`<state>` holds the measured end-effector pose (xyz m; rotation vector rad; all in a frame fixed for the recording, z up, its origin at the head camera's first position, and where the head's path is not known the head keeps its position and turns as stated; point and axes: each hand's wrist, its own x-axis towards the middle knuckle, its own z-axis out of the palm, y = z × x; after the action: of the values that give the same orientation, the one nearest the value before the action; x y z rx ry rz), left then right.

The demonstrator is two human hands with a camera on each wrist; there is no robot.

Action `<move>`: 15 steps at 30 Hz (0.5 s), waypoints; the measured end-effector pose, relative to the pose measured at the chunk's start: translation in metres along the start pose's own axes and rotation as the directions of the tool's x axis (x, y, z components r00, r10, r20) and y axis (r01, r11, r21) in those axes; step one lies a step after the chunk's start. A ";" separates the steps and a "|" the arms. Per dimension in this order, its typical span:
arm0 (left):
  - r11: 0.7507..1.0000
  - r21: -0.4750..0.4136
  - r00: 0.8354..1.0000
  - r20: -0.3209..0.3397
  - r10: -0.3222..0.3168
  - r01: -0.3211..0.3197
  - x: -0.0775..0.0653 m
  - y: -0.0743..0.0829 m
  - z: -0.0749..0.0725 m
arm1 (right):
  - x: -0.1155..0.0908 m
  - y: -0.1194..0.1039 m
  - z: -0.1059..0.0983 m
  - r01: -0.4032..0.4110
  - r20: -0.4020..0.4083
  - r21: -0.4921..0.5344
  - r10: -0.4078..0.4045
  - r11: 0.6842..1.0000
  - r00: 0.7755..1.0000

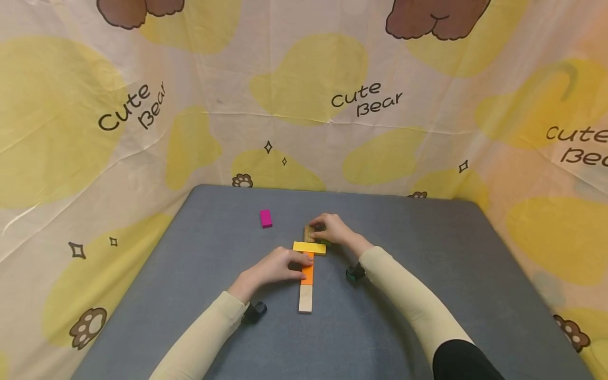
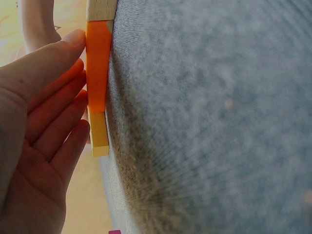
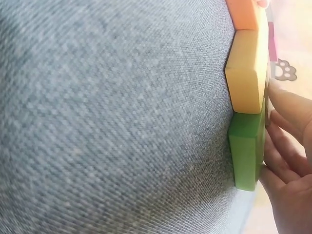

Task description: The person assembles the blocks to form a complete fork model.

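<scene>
A line of flat wooden blocks lies in the middle of the table. My left hand (image 1: 277,266) touches the top of the orange block (image 1: 307,272), its thumb and fingers fairly straight. A pale wood block (image 1: 305,300) adjoins its near end, and a yellow block (image 1: 310,248) lies crosswise at its far end. Beyond the yellow one, my right hand (image 1: 332,230) pinches a brown ridged block (image 1: 308,234) between thumb and fingers. A green block (image 3: 245,151) sits under that hand, against the yellow block; in the head view it is mostly hidden.
A magenta block (image 1: 266,218) lies apart, toward the back left of the grey table (image 1: 404,316). Patterned cloth (image 1: 304,153) rises along the table's back and sides. Dark wrist cameras (image 1: 255,311) hang below both forearms, close over the table.
</scene>
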<state>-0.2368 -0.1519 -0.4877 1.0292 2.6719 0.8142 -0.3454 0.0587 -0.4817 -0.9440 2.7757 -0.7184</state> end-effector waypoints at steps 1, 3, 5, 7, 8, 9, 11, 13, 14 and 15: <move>1.000 0.000 1.000 0.001 0.000 0.000 0.000 0.000 0.000 | 0.000 0.000 0.000 0.001 0.000 0.000 -0.001 1.000 1.000; 1.000 -0.004 1.000 0.003 0.000 0.000 0.000 0.001 0.000 | -0.001 0.000 0.000 0.004 -0.005 0.000 -0.004 1.000 1.000; 1.000 -0.008 1.000 0.005 -0.002 0.002 0.000 0.001 0.000 | -0.001 0.000 0.001 0.002 -0.007 0.003 -0.002 1.000 1.000; 1.000 -0.008 1.000 0.008 -0.003 0.003 0.000 0.001 0.000 | -0.001 0.000 0.001 -0.002 -0.007 0.008 0.002 1.000 1.000; 1.000 -0.007 1.000 0.008 -0.001 0.001 0.000 0.000 0.000 | 0.000 0.000 0.001 -0.003 -0.007 0.009 0.003 1.000 1.000; 1.000 -0.006 1.000 0.009 -0.001 0.001 0.000 0.000 0.000 | 0.000 0.001 0.001 -0.003 -0.008 0.009 0.003 1.000 1.000; 1.000 -0.005 1.000 0.007 0.000 0.000 0.000 0.000 0.000 | 0.000 0.001 0.001 0.001 -0.011 0.009 -0.001 1.000 1.000; 1.000 -0.009 1.000 0.007 0.002 -0.002 0.000 0.000 0.000 | 0.001 0.002 0.001 0.003 -0.014 0.009 -0.003 1.000 1.000; 1.000 -0.007 1.000 0.006 0.003 -0.003 0.000 0.000 0.000 | 0.001 0.002 0.001 0.005 -0.015 0.007 -0.005 1.000 1.000; 1.000 -0.008 1.000 0.005 0.003 -0.003 0.000 -0.001 0.000 | 0.001 0.002 0.002 0.006 -0.016 0.008 -0.006 1.000 1.000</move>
<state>-0.2371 -0.1520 -0.4884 1.0320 2.6609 0.8213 -0.3467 0.0591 -0.4841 -0.9498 2.7830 -0.7401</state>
